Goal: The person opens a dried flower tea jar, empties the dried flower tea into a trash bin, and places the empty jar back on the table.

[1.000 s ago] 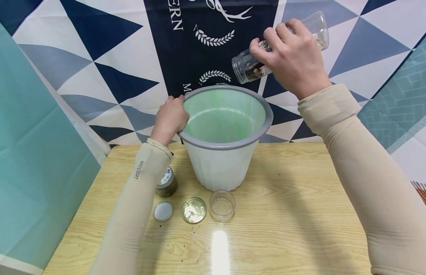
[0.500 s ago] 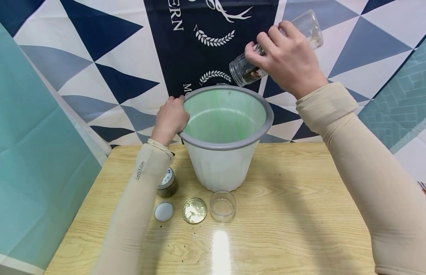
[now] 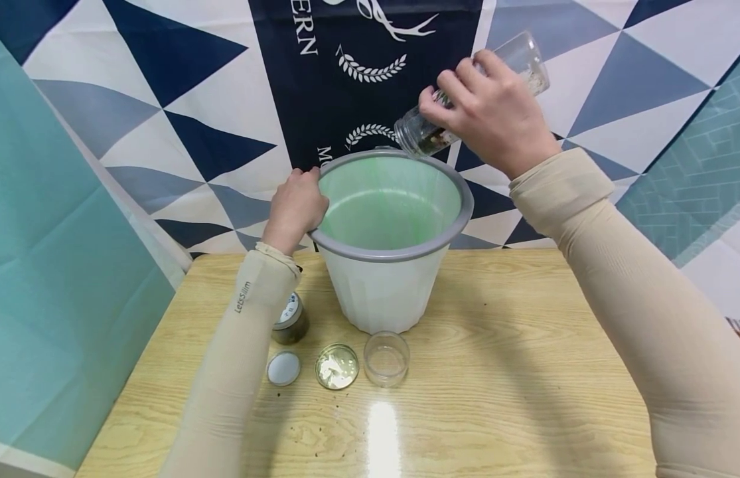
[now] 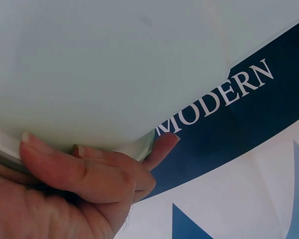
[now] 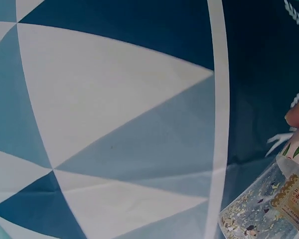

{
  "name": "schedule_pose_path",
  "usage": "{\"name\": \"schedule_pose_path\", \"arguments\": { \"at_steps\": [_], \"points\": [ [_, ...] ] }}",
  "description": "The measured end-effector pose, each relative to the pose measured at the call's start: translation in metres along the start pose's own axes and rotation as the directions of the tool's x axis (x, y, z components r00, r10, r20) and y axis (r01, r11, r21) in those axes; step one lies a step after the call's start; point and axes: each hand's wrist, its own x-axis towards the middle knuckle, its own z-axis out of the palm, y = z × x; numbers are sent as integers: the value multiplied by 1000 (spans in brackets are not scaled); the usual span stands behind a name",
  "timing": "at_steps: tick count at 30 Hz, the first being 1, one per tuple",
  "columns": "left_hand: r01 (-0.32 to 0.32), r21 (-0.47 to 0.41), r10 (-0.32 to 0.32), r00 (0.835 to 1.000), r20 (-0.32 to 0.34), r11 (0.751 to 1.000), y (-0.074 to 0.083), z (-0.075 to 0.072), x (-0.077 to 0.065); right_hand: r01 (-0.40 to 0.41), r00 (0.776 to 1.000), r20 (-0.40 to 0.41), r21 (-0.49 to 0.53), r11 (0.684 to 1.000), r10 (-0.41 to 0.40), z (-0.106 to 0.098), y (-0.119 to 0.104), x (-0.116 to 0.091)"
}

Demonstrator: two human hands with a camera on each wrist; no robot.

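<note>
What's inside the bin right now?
The bin holds a pale green liner, with no contents showing on its visible walls. The near rim hides the bottom. The right hand tilts an open jar above the far rim; the left hand grips the rim.

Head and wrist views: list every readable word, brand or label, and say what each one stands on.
"MODERN": white letters on the dark blue backdrop cloth, behind the bin.
"ERN": the end of a word on the same cloth, head view.
"LetsSlim": on the left sleeve.
Label on the clear jar in the right hand: too blurred to read.
Print on the small jar's lid: too small to read.
</note>
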Motion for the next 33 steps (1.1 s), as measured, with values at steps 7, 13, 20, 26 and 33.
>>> {"name": "schedule_pose_path", "arguments": {
  "at_steps": [7, 13, 20, 26, 33],
  "points": [
    [-1, 3, 1, 1000, 9, 1000, 0, 1, 1, 18, 999, -33, 17, 1000, -17, 2, -2, 2],
    [-11, 21, 11, 1000, -5, 1000, -1, 0, 1, 66, 997, -32, -13, 998, -67, 0, 1, 6],
    [-5, 16, 5, 1000, 5, 1000, -3, 1, 2, 102, 995, -13, -54, 993, -103, -3, 6, 13],
    [3, 15, -3, 1000, 8, 1000, -2, 0, 2, 120, 993, 11, -109, 987, -119, -6, 8, 17],
    [3, -1, -3, 1000, 3, 1000, -1, 1, 1, 100, 995, 19, -95, 990, -98, -9, 10, 16]
  ]
}}
